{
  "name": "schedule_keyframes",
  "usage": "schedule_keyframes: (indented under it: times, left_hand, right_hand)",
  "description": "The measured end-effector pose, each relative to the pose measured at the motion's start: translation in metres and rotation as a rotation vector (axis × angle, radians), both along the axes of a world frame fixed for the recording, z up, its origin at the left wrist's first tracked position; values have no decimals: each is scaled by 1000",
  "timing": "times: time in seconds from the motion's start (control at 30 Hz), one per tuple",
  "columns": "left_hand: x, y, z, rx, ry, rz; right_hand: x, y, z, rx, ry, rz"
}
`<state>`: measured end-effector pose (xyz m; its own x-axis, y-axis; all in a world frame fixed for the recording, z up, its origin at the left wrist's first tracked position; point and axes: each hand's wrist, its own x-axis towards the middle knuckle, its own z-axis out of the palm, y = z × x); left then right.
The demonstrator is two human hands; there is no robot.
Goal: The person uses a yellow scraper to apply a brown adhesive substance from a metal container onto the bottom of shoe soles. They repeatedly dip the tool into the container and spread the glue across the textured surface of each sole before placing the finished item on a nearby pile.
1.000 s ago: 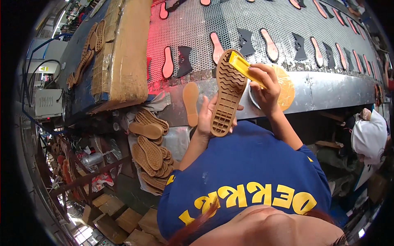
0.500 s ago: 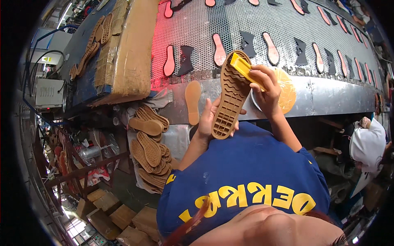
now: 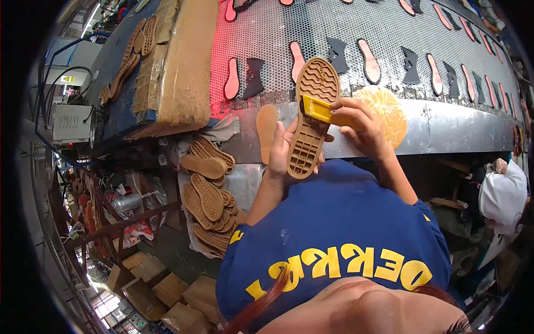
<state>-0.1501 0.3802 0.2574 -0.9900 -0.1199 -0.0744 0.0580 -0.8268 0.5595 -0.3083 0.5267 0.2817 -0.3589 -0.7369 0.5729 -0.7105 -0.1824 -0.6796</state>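
Note:
In my left hand (image 3: 279,150) is a brown shoe sole (image 3: 307,149), its treaded side up and its length nearly upright before my chest. The fingers wrap round its lower half. My right hand (image 3: 364,125) grips a flat yellow tool (image 3: 317,109) with a dark edge at its left end; its exact kind is unclear. The tool lies across the middle of the sole, touching it or just above. Beside my left hand, a smooth tan sole (image 3: 267,131) rests on the metal ledge (image 3: 445,131).
Beyond the ledge, a perforated conveyor (image 3: 345,89) carries rows of pink insoles (image 3: 369,61) and black cut pieces (image 3: 410,65). A round orange-yellow dish (image 3: 392,119) is right of my right hand. Brown soles (image 3: 208,197) are piled at left, below a cardboard-covered box (image 3: 186,72). Cartons (image 3: 169,289) stand lower left.
The yellow tool has moved down the sole from its upper end to its middle and turned more level. The sole's top now shows uncovered. The view has shifted slightly.

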Motion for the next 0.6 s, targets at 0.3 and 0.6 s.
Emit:
schedule_keyframes:
  times: [0.3,0.6]
  left_hand:
    - [-19,-1,-1,79,-135,170]
    - [-27,-19,-11,104,-31,106]
  right_hand:
    - [27,9,0,13,23,72]
    - [38,15,2,42,8,225]
